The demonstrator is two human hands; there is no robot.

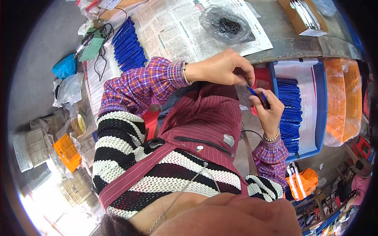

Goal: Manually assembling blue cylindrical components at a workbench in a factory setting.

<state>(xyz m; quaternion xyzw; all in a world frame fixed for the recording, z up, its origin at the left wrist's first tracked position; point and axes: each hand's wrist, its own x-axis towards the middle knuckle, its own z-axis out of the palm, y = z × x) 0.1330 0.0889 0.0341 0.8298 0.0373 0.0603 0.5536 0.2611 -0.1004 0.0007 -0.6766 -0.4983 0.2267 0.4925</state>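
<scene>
Head: blue tray (321,103) beside right hand (269,112)

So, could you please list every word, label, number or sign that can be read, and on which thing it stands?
No text is legible here.
Newspaper: columns of print, too small to read.
Cardboard box: print on its end, too small to read.
White card near the upper left: print, too small to read.

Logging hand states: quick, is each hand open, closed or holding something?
Left hand: closed in a pinch; what it pinches is too small to tell.
Right hand: closed, holding slim blue plastic; one piece or two, cannot be told.
</scene>
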